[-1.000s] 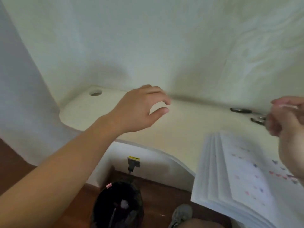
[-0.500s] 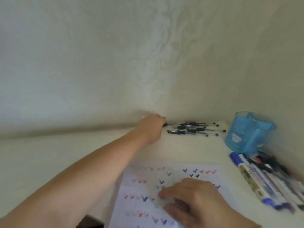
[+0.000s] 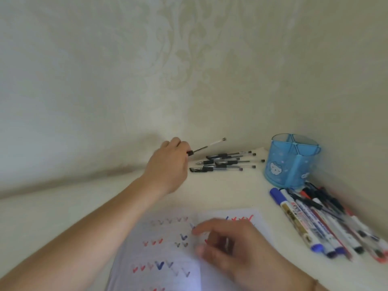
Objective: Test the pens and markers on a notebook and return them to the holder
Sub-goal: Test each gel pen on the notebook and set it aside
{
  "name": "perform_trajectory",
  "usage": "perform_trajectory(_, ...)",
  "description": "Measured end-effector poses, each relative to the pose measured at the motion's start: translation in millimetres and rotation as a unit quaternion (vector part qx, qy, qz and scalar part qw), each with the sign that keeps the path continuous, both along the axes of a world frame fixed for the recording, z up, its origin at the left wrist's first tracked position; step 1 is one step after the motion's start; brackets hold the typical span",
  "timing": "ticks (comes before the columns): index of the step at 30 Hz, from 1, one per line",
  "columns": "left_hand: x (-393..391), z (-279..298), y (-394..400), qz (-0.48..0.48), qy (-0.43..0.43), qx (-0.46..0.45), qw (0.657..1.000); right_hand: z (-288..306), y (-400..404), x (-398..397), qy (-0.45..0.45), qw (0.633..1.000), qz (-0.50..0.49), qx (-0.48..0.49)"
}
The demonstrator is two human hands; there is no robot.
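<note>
Blue translucent holder (image 3: 291, 162) stands at desk's (image 3: 220, 192) back right corner by the wall, markers (image 3: 310, 223) piled just in front of it. Loose black pens (image 3: 222, 163) lie in a cluster left of holder. Left hand (image 3: 168, 166) pinches one pen (image 3: 206, 146) at its grip end, lifted above the cluster, tilted up to the right. Right hand (image 3: 233, 246) rests on open notebook (image 3: 168, 248) covered in ticks, fingers loosely curled, holding nothing.

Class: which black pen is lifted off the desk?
The pen pinched in the left hand; the other pens lie piled on the desk.
</note>
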State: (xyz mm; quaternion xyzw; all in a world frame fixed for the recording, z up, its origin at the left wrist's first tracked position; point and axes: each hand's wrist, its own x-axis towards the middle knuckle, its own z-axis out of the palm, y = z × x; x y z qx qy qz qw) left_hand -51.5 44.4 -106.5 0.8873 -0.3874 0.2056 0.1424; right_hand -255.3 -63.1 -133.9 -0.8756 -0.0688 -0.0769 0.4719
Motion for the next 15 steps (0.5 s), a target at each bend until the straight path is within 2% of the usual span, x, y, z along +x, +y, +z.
perform_trajectory(2, -37, 11, 6, -0.131, 0.075, -0.088, 0.985, 5, -9, 3, -0.013, 0.994, -0.075, 0.08)
perform_trajectory(4, -67, 12, 10, -0.239, 0.123, -0.083, 0.96, 8, -20, 7, -0.04, 0.97, -0.165, 0.172)
perform_trajectory(6, -77, 0, 12, -0.288, 0.121, -0.048, 0.949, 10, -30, 8, -0.079, 0.946, -0.213, 0.232)
perform_trajectory(9, -71, -21, 12, -0.297, 0.117, -0.029, 0.947, 11, -34, 8, -0.093, 0.948, -0.199, 0.232)
perform_trajectory(15, -64, -36, 18, -0.335, 0.139, -0.033, 0.931, 16, -35, 8, -0.001, 0.963, -0.106, 0.248)
